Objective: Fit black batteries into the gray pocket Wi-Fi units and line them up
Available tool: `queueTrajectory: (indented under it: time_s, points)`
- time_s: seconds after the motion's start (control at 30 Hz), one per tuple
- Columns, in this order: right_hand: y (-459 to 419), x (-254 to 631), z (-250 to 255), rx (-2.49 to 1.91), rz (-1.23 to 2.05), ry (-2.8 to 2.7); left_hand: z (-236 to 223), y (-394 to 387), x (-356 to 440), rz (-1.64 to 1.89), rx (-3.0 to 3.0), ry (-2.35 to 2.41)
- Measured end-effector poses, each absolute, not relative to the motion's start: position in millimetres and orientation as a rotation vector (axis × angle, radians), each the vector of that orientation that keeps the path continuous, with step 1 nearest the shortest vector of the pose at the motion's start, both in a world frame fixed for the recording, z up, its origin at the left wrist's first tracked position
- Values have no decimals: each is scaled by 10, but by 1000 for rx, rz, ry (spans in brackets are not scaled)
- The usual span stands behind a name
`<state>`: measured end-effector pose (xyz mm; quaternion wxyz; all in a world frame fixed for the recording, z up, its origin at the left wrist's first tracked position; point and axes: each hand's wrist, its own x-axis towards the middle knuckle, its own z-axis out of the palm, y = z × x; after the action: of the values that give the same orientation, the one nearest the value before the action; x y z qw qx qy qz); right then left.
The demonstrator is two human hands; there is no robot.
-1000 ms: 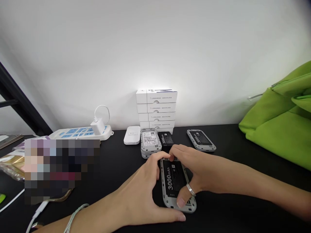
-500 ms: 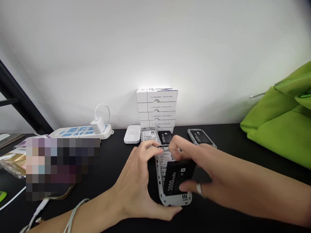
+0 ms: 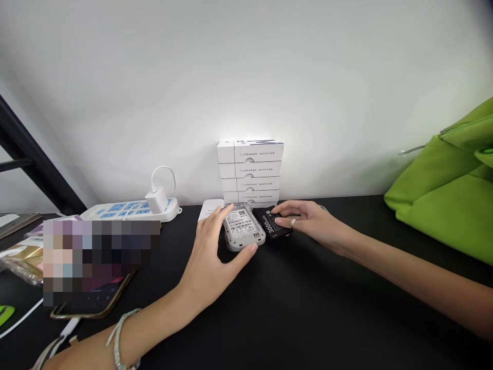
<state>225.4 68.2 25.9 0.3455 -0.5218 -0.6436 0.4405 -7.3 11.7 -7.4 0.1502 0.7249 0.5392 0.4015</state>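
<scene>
My left hand (image 3: 213, 249) spans a small grey device (image 3: 242, 226), with the thumb at its near end and the index finger by its far left edge. The device lies with its back off, showing a white printed label with a QR code in the battery bay. Just to its right, my right hand (image 3: 304, 221) pinches a flat black battery (image 3: 275, 224) marked 3000mAh between thumb and fingers. Another dark battery shows partly beneath it. A ring is on the right hand, and a braided band circles the left wrist.
White boxes (image 3: 252, 169) stand stacked against the wall. White covers (image 3: 210, 207) sit partly hidden behind my left hand. Leftward are a power strip (image 3: 127, 208) with a charger (image 3: 156, 199) and a phone (image 3: 94, 300) on a cable. A green bag (image 3: 447, 200) rests at right.
Both hands have moved away from me toward the boxes. The left hand carried the device onto the spot where another lay; the right lifted the battery out and brought it beside that device.
</scene>
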Motion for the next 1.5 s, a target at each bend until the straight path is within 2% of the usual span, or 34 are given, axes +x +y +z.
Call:
queueTrajectory:
  time_s: [0.13,0.3,0.4,0.53,0.7,0.8,1.0,1.13,1.27,1.5]
  points:
    - [706,2280,260,-1341,1175,-1852,-90,187,-86,1023,2053,1554]
    - [732,2277,102,-1405,609,-2215,-118,221,-110,974,2054,1513]
    - [751,2298,80,-1365,473,-2316,-124,216,-118,958,2055,1529]
    - [786,2480,329,-1364,420,-2467,-106,174,-102,973,2128,1549]
    - [851,2839,664,-1829,466,-2688,-65,15,-58,1063,2468,1443]
    - [908,2957,689,-1919,506,-2716,-45,-69,-51,1042,2702,1282]
    - [925,2961,640,-1785,545,-2436,6,-85,-37,973,3001,885]
    - [738,2826,709,-1758,510,-2486,34,-85,2,737,3002,663]
    - [409,2547,778,-1709,498,-2640,36,-116,26,676,2900,739]
    - [22,2163,616,-1282,403,-2914,12,-211,45,708,2500,994]
